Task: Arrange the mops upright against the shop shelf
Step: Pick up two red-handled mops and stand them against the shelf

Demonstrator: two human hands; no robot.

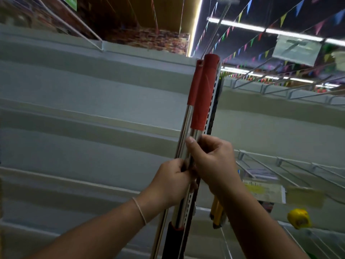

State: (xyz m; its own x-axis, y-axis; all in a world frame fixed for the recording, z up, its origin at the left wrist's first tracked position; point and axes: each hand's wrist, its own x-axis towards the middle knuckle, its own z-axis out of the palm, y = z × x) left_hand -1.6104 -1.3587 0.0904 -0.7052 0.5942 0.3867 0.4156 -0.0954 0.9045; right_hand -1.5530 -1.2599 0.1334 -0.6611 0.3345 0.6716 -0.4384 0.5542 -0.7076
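Note:
Two mop handles stand upright side by side against the corner of the grey shop shelf [89, 101]. Each is a shiny metal pole with a red grip at the top: the nearer handle [202, 94] is on the right, the farther handle [194, 86] just left of it. My left hand [173, 182] grips the poles lower down. My right hand [211, 157] holds the nearer pole just below its red grip, thumb pointing up. A black sleeve [170, 240] wraps one pole near the bottom. The mop heads are out of view.
A perforated shelf upright [212, 101] runs right behind the handles. To the right are wire hooks [280, 165], yellow price tags [265, 191], a yellow tool [216, 212] and a yellow object [298, 218]. Bunting flags and strip lights hang overhead.

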